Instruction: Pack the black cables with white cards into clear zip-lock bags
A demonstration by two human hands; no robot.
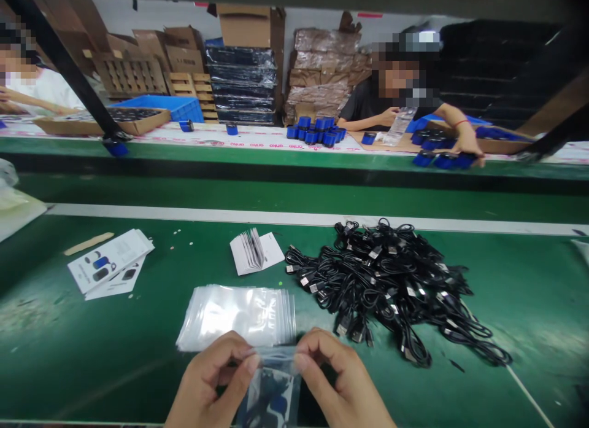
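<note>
1. While my left hand [209,379] and right hand [343,382] pinch the top edge of a clear bag [275,388] at the near edge, dark contents already show inside it; sealing looks unfinished.
2. Just beyond lies the empty bag stack [239,314].
3. Right of it, the cable pile [391,280] is large: I judge much remains.
4. Far left lie leaflets [110,259].

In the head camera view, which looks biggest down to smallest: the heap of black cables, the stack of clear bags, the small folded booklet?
1. Heap of black cables.
2. Stack of clear bags.
3. Folded booklet.
The booklet lies farther from the camera, but the gaps look plain.
</note>
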